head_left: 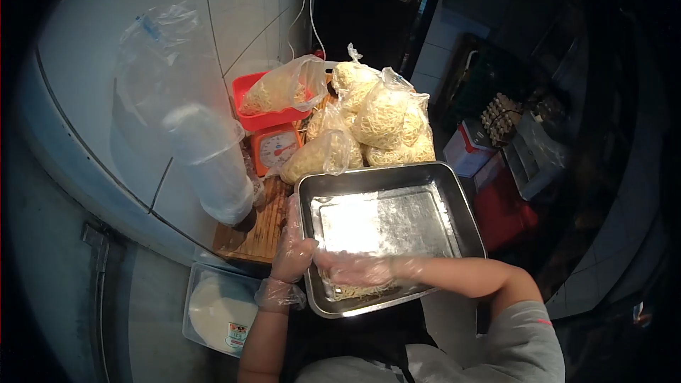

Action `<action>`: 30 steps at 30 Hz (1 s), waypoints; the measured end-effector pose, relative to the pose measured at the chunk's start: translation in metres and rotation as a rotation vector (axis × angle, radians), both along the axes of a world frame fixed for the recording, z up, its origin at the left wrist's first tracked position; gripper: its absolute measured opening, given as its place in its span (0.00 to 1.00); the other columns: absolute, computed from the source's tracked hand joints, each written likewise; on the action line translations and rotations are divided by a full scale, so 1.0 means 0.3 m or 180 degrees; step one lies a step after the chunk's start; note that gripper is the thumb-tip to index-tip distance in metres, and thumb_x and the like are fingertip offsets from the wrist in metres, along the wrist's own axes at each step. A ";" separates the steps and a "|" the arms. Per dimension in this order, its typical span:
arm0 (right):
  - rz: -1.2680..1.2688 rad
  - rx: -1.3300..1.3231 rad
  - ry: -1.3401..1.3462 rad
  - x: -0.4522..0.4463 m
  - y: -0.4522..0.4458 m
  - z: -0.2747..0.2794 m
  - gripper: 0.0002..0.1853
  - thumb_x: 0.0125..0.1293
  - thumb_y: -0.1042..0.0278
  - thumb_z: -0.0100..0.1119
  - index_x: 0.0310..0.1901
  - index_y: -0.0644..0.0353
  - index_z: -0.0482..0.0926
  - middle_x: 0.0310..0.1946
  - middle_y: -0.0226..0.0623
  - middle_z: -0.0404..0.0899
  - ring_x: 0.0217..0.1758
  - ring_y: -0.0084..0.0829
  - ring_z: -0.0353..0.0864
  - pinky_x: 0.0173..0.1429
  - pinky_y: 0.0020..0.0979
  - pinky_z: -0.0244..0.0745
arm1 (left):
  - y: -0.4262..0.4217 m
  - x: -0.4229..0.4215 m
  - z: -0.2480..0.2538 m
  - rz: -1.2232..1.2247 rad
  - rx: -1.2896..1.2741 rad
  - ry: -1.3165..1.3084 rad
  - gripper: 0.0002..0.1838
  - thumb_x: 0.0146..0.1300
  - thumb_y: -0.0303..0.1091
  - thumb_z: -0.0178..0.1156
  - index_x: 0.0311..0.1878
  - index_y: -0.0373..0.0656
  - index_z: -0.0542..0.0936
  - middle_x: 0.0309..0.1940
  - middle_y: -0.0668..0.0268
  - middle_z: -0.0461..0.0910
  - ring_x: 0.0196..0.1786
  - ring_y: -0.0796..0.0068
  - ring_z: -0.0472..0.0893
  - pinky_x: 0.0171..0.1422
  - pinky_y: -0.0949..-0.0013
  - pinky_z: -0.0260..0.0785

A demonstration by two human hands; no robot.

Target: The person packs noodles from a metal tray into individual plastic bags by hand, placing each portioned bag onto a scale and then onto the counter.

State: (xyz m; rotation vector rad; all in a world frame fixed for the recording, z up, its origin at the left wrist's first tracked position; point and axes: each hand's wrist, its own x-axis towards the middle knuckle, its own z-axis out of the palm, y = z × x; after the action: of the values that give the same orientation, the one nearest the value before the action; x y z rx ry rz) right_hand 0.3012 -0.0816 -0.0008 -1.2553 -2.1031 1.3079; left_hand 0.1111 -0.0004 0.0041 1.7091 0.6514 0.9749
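A deep rectangular metal tray (383,237) is in front of me, its near end close to my body. My left hand (291,247), in a clear plastic glove, grips the tray's left wall, thumb on the near side and fingers along the outside. Inside the tray, my gloved right hand (358,268) reaches across to the near left corner. Some pale yellow noodles (358,290) lie under and beside it. Its fingers are smeared, so whether they are closed on noodles is unclear. Most of the tray's bottom shows bare metal.
Several bags of noodles (386,117) are piled behind the tray. An orange scale (277,147) carries a red basin (257,119) with a part-filled bag (287,89). Clear plastic bags (206,149) hang at the left wall. A lidded tub (216,312) sits low left.
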 end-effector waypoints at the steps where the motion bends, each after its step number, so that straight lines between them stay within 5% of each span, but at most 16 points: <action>1: 0.0225 -0.0879 0.0379 0.076 -0.008 0.047 0.28 0.73 0.53 0.50 0.68 0.60 0.67 0.67 0.49 0.68 0.72 0.40 0.65 0.76 0.38 0.57 | 0.004 -0.006 -0.017 0.0047 0.0204 0.0097 0.46 0.54 0.23 0.52 0.75 0.29 0.42 0.76 0.44 0.50 0.79 0.54 0.50 0.80 0.63 0.42; 3: -0.0896 -0.0518 -0.0238 0.214 0.048 0.129 0.23 0.75 0.56 0.48 0.63 0.63 0.71 0.61 0.46 0.74 0.67 0.39 0.71 0.72 0.35 0.62 | -0.001 -0.004 0.000 0.0128 0.0221 0.0177 0.46 0.53 0.22 0.51 0.75 0.29 0.42 0.76 0.45 0.51 0.78 0.55 0.51 0.80 0.63 0.42; 5: -0.2367 0.0808 0.0438 0.358 0.075 0.023 0.19 0.71 0.61 0.53 0.56 0.66 0.75 0.54 0.50 0.78 0.59 0.45 0.77 0.66 0.37 0.69 | -0.005 -0.004 0.024 -0.0008 -0.0039 0.0028 0.46 0.52 0.22 0.50 0.75 0.29 0.42 0.75 0.46 0.52 0.78 0.56 0.52 0.79 0.64 0.42; 8: -0.2958 0.1311 -0.1705 0.413 0.141 -0.056 0.18 0.61 0.68 0.56 0.53 0.63 0.77 0.47 0.50 0.78 0.53 0.50 0.76 0.62 0.43 0.70 | -0.007 0.014 0.034 0.0029 -0.0018 -0.0027 0.46 0.51 0.21 0.49 0.75 0.30 0.43 0.74 0.48 0.54 0.77 0.58 0.54 0.79 0.65 0.42; 10: -0.2419 0.1771 -0.1264 0.260 0.166 -0.070 0.19 0.60 0.70 0.55 0.54 0.59 0.76 0.47 0.50 0.76 0.54 0.50 0.74 0.62 0.43 0.69 | -0.014 0.018 0.015 0.0174 0.0131 0.0052 0.45 0.51 0.21 0.49 0.75 0.30 0.45 0.74 0.49 0.55 0.77 0.59 0.55 0.79 0.65 0.43; 12: -0.1782 0.1263 -0.1360 0.059 0.172 -0.035 0.20 0.60 0.72 0.56 0.55 0.58 0.75 0.50 0.51 0.75 0.57 0.49 0.72 0.64 0.43 0.68 | -0.015 0.012 0.016 0.0184 0.0150 0.0050 0.45 0.51 0.22 0.49 0.75 0.30 0.45 0.74 0.49 0.55 0.77 0.59 0.55 0.79 0.65 0.43; 14: -0.0881 0.1783 -0.0491 -0.057 0.130 -0.054 0.20 0.60 0.74 0.56 0.56 0.59 0.73 0.52 0.51 0.73 0.59 0.49 0.72 0.65 0.44 0.66 | -0.025 0.020 0.030 0.0075 -0.0018 -0.0077 0.46 0.51 0.22 0.49 0.75 0.30 0.44 0.74 0.49 0.55 0.77 0.59 0.55 0.79 0.65 0.44; 17: -0.0185 0.0789 -0.0452 -0.051 0.023 -0.031 0.22 0.62 0.73 0.56 0.59 0.59 0.73 0.55 0.47 0.72 0.63 0.46 0.70 0.69 0.42 0.64 | -0.014 0.013 0.053 -0.0089 -0.0040 -0.0141 0.46 0.52 0.23 0.50 0.75 0.29 0.43 0.74 0.48 0.55 0.77 0.58 0.53 0.79 0.64 0.43; 19: 0.0416 -0.0973 -0.0117 0.054 -0.036 0.154 0.23 0.65 0.72 0.56 0.63 0.57 0.72 0.60 0.42 0.71 0.68 0.41 0.68 0.72 0.39 0.62 | -0.002 0.009 0.004 0.0054 0.0118 -0.0019 0.45 0.53 0.23 0.50 0.75 0.28 0.44 0.75 0.47 0.53 0.78 0.56 0.52 0.79 0.63 0.42; 20: 0.0808 -0.0644 0.0341 0.179 -0.028 0.108 0.28 0.69 0.68 0.52 0.71 0.49 0.63 0.70 0.46 0.64 0.72 0.36 0.64 0.75 0.40 0.61 | 0.002 0.010 -0.011 0.0122 0.0198 0.0034 0.45 0.53 0.23 0.50 0.75 0.28 0.44 0.75 0.46 0.53 0.78 0.56 0.52 0.79 0.63 0.42; 21: -0.0241 -0.1107 -0.0112 0.248 -0.066 0.182 0.24 0.69 0.70 0.54 0.67 0.53 0.69 0.66 0.45 0.68 0.68 0.36 0.69 0.69 0.39 0.69 | 0.000 0.011 -0.003 0.0063 0.0141 -0.0058 0.45 0.52 0.22 0.49 0.75 0.27 0.43 0.75 0.45 0.52 0.79 0.54 0.50 0.80 0.62 0.40; 24: -0.0822 -0.0665 -0.2573 0.419 -0.122 0.344 0.18 0.62 0.71 0.59 0.54 0.62 0.75 0.55 0.51 0.78 0.51 0.44 0.84 0.53 0.38 0.79 | 0.009 0.016 -0.063 0.0006 0.0164 -0.0362 0.46 0.52 0.20 0.49 0.76 0.30 0.44 0.78 0.51 0.46 0.80 0.63 0.43 0.81 0.65 0.34; 25: -0.0937 -0.1633 -0.3452 0.355 -0.129 0.441 0.18 0.62 0.72 0.55 0.54 0.63 0.73 0.55 0.51 0.77 0.54 0.47 0.81 0.56 0.41 0.77 | 0.001 0.015 -0.050 -0.0039 0.0096 -0.0437 0.46 0.52 0.18 0.48 0.76 0.32 0.43 0.78 0.51 0.45 0.80 0.63 0.43 0.81 0.64 0.34; 28: -0.0633 -0.0875 -0.3603 0.393 -0.239 0.194 0.20 0.63 0.71 0.53 0.57 0.61 0.71 0.56 0.50 0.75 0.60 0.48 0.77 0.62 0.43 0.72 | 0.007 0.013 -0.077 0.0019 0.0347 -0.0312 0.47 0.53 0.18 0.48 0.77 0.33 0.41 0.78 0.52 0.43 0.80 0.62 0.43 0.81 0.65 0.34; 30: -0.0664 -0.1053 -0.3333 0.222 -0.186 0.236 0.24 0.63 0.71 0.54 0.61 0.58 0.67 0.61 0.51 0.72 0.68 0.49 0.69 0.69 0.41 0.65 | -0.003 0.013 -0.085 0.0099 0.0250 -0.0461 0.45 0.54 0.19 0.49 0.76 0.32 0.43 0.77 0.49 0.47 0.80 0.57 0.45 0.81 0.63 0.34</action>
State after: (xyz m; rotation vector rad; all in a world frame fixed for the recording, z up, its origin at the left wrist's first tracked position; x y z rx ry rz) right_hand 0.3678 -0.1374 0.0700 -2.6497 -2.2598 1.0118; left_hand 0.1151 -0.0012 -0.0215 1.6825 0.5525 1.1477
